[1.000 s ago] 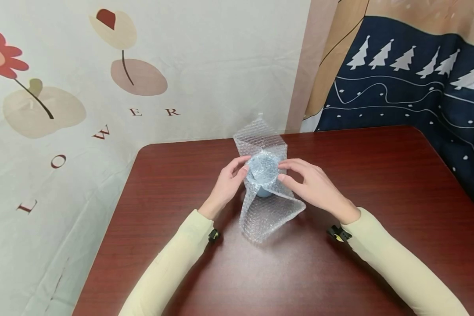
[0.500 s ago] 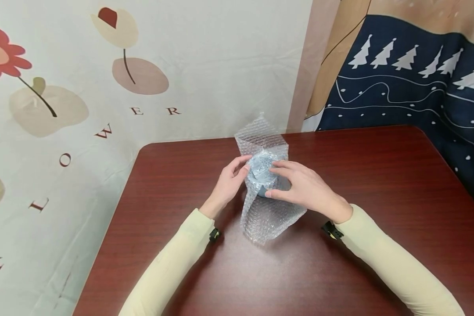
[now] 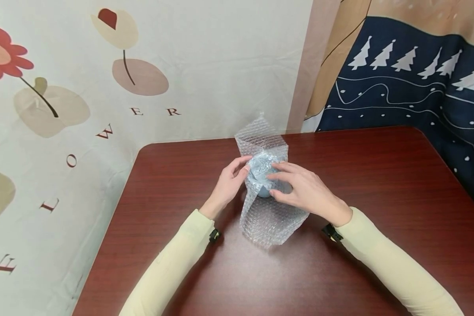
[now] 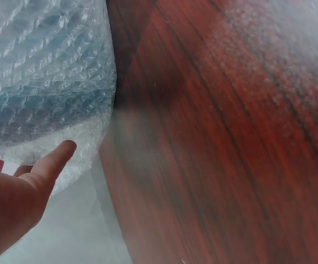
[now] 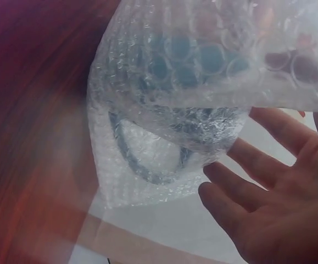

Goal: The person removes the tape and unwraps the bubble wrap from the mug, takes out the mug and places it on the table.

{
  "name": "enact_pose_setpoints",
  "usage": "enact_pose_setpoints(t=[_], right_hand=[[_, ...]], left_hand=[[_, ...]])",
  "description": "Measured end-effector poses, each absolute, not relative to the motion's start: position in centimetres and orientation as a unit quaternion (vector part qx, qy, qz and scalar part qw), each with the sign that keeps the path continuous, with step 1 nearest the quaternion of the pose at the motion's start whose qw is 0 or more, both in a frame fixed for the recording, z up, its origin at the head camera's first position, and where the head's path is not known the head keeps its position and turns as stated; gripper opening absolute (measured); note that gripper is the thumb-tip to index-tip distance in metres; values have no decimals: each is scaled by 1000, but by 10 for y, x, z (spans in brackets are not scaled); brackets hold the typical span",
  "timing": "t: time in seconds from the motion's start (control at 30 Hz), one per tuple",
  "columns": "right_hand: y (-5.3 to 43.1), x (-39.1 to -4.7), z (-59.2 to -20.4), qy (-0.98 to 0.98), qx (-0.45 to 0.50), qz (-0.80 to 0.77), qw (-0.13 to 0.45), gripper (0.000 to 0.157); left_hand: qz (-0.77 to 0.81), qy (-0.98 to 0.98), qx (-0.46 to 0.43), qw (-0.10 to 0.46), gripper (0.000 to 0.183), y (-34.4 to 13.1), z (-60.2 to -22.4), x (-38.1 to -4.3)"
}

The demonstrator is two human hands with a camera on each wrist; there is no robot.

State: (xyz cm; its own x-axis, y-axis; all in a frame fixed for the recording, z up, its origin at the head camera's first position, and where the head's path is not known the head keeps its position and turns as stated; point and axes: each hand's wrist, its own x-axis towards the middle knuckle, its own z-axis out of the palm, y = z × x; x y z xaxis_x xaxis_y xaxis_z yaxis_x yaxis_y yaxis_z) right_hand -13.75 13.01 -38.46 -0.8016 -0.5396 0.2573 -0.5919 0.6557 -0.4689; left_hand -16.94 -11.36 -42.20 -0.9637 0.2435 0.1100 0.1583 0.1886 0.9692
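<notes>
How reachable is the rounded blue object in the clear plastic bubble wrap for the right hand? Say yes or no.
Probably yes: the right hand is beside the rounded blue object, whose near side seems exposed, though the clear plastic bubble wrap covers its top.

One bubble-wrap piece (image 3: 274, 226), one blue object (image 3: 263, 192), one table (image 3: 379, 175) and two sleeves (image 3: 174, 259) show.

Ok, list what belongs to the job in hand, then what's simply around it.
Part of the job:
mug (or so it seems), blue, partly showing
wrap, over and around it
left hand and right hand, fingers at the wrap

Simply around:
table, under the work
flower cloth
tree cloth
</notes>
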Motion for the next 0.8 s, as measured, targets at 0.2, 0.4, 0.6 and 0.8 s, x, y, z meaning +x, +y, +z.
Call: enact_pose_setpoints(t=[0.2, 0.4, 0.6, 0.8], right_hand=[[131, -135, -388, -903, 316, 278, 86, 35], [130, -135, -390, -894, 314, 291, 131, 29], [132, -134, -389, -890, 306, 298, 159, 28], [137, -134, -389, -884, 303, 315, 168, 28]], left_hand=[[622, 771, 132, 33, 37, -113, -422, -169], [629, 765, 135, 26, 37, -113, -422, -169], [630, 764, 134, 25, 36, -113, -422, -169], [626, 767, 139, 21, 36, -113, -421, -169]])
